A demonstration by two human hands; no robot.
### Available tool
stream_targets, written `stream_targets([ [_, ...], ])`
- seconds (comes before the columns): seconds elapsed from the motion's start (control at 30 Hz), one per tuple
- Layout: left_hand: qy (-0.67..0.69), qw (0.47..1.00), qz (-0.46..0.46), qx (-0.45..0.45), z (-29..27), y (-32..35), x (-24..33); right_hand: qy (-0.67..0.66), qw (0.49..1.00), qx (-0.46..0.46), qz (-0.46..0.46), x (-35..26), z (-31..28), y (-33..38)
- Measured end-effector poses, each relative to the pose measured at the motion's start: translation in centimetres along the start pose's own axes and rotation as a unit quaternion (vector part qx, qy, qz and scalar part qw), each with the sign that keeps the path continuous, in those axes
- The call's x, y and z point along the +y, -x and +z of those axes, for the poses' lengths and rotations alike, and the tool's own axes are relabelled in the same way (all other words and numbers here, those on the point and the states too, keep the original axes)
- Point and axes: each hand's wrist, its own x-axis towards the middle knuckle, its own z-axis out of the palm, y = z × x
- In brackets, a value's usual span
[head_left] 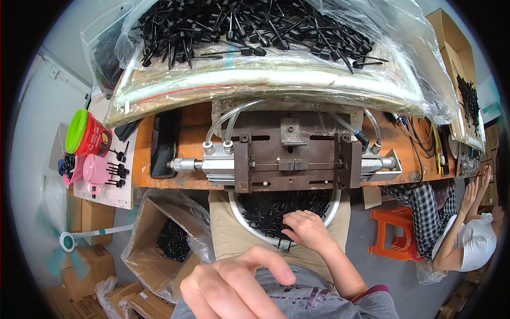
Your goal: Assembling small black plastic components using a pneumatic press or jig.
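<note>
My right hand (309, 229) hovers over the near right part of a white-rimmed round container (330, 217) on my lap, full of thin black plastic parts (276, 204). Its fingers are bent, the thumb stands a little apart from them, and I see nothing between them. Large and near at the bottom is my left hand (234, 284), index finger stretched out and the others loosely bent; nothing shows in it, though its lower part is cut off. Beyond the container, a brown metal clamping fixture (289, 175) with air cylinders (219, 165) at both sides sits on the bench edge.
A plastic-lined tray (255, 80) heaped with black stemmed parts (239, 26) stands above the fixture. Left are a red tub (93, 135), a pink cup (97, 169), a cardboard box (154, 239) and a fan (68, 241). Right are an orange stool (392, 234) and another person (467, 244).
</note>
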Motion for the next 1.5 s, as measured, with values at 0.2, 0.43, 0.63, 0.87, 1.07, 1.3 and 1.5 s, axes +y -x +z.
stream_targets([
  [0.2,0.039,0.996,-0.035,-0.065,-0.7,-1.2,2.0,-0.004,0.999,-0.037,-0.005,-0.9,0.1,-0.8],
  [0.43,0.095,0.994,-0.051,-0.028,-0.3,-1.0,1.9,-0.008,1.0,-0.011,-0.012,-0.5,0.5,-0.3],
  [0.63,-0.167,0.985,-0.04,-0.031,-0.4,-0.7,1.4,0.0,1.0,-0.007,0.009,-0.3,0.1,-0.1],
  [0.87,-0.283,0.957,0.002,0.058,1.8,0.8,0.8,0.012,1.0,0.012,0.026,0.0,2.1,-0.3],
  [1.07,-0.584,0.781,0.164,-0.148,-1.7,-0.5,1.6,0.017,0.998,0.036,0.047,-0.2,2.0,-0.1],
  [1.3,-0.365,0.923,0.098,-0.068,-0.1,1.0,2.5,0.001,0.999,0.03,0.022,-1.6,1.1,-1.0],
  [1.5,-0.196,0.965,0.012,0.176,3.3,0.7,2.4,-0.003,1.0,0.028,0.009,-2.4,0.7,-1.4],
])
